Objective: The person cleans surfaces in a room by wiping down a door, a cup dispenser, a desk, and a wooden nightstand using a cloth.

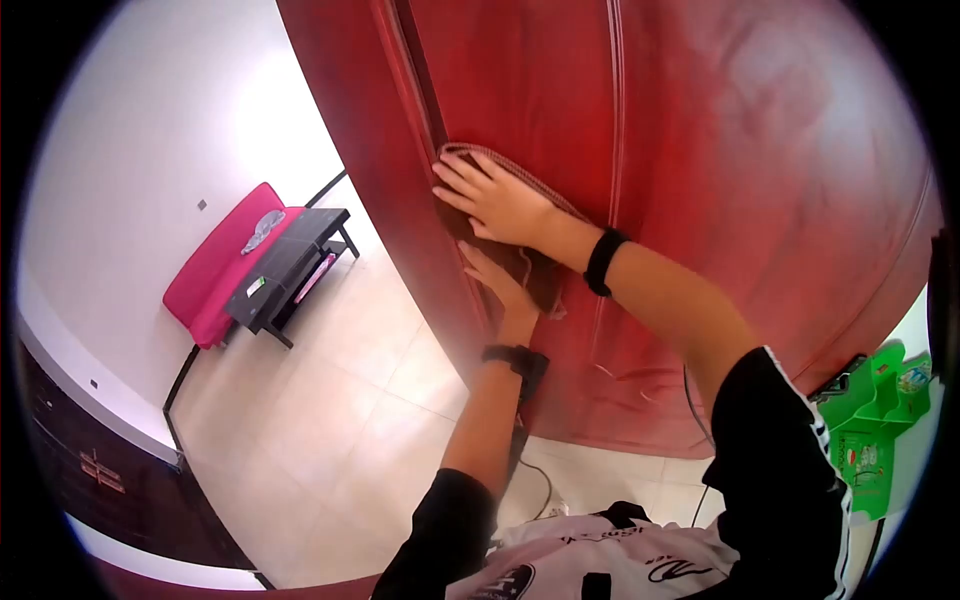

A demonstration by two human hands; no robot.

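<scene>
My right hand (505, 207) lies flat on a brown cloth (541, 282), fingers spread, pressing it against a red wooden door (520, 80). Just below it, my left hand (500, 282) rests with its fingers stretched out along the lower part of the same cloth. Part of the cloth is hidden beneath both hands. Its stitched edge shows above the right hand. The cloth sits beside a vertical groove in the door's panelling. A black band is on my right forearm, and a dark watch is on my left wrist.
A pink sofa (215, 275) and a dark low table (290, 270) stand at the left on a tiled floor (345, 420). At the lower right is a green plastic rack (870, 430) with small items. A thin cable (545, 482) runs over the floor below the door.
</scene>
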